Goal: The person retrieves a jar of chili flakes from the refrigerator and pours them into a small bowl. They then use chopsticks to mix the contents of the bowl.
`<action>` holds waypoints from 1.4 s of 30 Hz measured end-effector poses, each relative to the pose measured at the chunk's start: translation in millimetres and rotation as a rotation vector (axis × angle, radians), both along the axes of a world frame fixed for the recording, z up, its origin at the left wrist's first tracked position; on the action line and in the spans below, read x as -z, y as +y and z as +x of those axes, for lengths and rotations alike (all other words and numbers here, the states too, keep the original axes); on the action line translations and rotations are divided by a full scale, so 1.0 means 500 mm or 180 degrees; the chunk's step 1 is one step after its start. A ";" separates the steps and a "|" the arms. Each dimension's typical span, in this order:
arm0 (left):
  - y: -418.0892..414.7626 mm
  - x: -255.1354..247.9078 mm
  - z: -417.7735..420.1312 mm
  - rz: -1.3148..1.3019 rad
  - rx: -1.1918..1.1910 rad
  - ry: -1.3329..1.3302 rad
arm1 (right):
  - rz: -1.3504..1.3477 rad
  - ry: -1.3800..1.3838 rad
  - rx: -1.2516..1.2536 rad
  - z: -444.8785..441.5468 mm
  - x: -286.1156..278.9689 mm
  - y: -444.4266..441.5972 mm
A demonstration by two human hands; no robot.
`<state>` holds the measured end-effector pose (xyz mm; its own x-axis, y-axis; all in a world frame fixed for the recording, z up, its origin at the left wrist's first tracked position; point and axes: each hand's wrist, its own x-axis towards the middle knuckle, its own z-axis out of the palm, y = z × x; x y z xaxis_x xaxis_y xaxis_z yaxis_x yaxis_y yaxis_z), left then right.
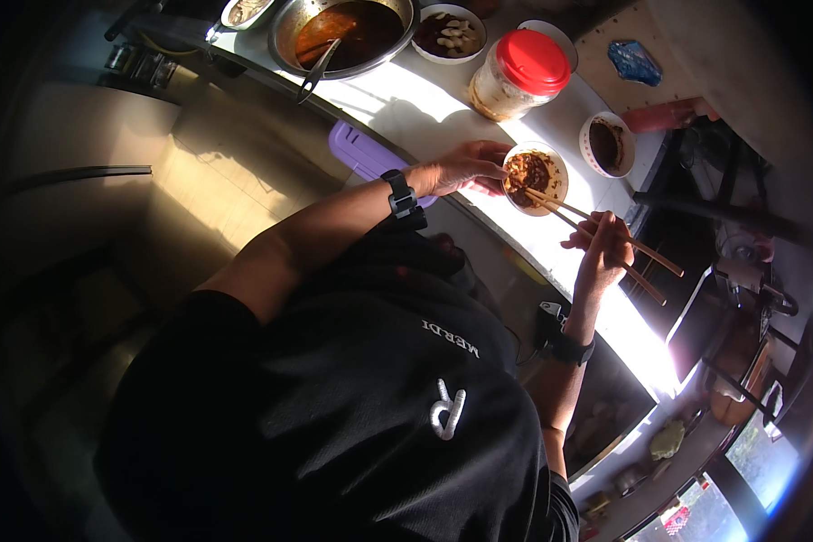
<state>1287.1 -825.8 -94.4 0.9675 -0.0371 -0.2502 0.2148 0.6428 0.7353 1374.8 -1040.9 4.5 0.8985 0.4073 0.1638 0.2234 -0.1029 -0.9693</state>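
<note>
My left hand (471,168) grips the near left rim of a small white bowl (557,177), with the thumb over its edge. Inside lies a chunky reddish-brown mixture (528,175) with pale bits. A pair of wooden chopsticks (586,229) is held in my right hand (603,247), and their tips dip into the mixture. Just beyond the bowl stands a clear jar with a red lid (532,62), residue showing on its walls. To the right of the jar is a patterned bowl (606,146) of dark paste.
A steel basin (278,40) of red-brown liquid holds a ladle (320,71) whose handle overhangs the counter edge. Beside it sits a bowl of garlic cloves (450,35). A blue packet (635,62) lies at the back right. Below the counter edge is a purple plastic object (359,150).
</note>
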 end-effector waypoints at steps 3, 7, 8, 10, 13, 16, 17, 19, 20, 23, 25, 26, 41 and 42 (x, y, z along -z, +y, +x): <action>0.003 -0.004 -0.008 0.0064 -0.0056 0.0156 | 0.0150 0.0224 0.0176 0.007 -0.019 0.023; 0.002 -0.004 -0.008 -0.0069 -0.0018 0.0140 | -0.0324 0.0206 -0.0066 0.004 -0.010 0.032; 0.001 0.000 -0.007 -0.0031 -0.0051 0.0136 | -0.0211 0.0027 0.0010 0.023 0.001 0.018; -0.002 0.004 -0.003 0.0054 -0.0114 0.0144 | -0.0214 0.0029 0.0160 0.034 -0.030 0.001; 0.005 0.007 -0.006 0.0036 -0.0046 0.0117 | -0.0137 0.0287 -0.0174 0.036 -0.027 0.006; -0.003 0.006 0.007 0.0026 0.0000 0.0075 | -0.0332 0.0298 -0.0321 0.020 -0.008 0.019; -0.001 0.006 0.001 0.0043 -0.0037 0.0090 | -0.0229 0.0263 -0.0302 0.030 0.002 0.007; -0.004 0.006 -0.002 0.0028 -0.0133 0.0076 | -0.0382 0.0039 -0.0118 0.056 -0.005 -0.023; -0.001 0.007 -0.004 0.0012 -0.0126 0.0064 | -0.0360 -0.0010 -0.0036 0.064 -0.011 -0.026; -0.005 0.008 0.002 -0.0037 -0.0057 0.0027 | -0.0294 0.0164 -0.0133 0.038 -0.009 0.024; -0.005 0.008 0.000 -0.0004 -0.0069 0.0052 | -0.0285 0.0307 -0.0298 0.026 -0.008 0.033; 0.000 0.007 -0.004 0.0024 -0.0094 0.0074 | -0.0358 0.0384 -0.0399 0.032 -0.007 0.025; -0.003 -0.017 -0.006 0.0049 -0.0065 0.0226 | -0.0359 0.0359 -0.0303 0.063 -0.020 0.043; -0.003 -0.019 -0.003 0.0065 -0.0038 0.0249 | -0.0472 0.0374 -0.0453 0.057 -0.022 0.044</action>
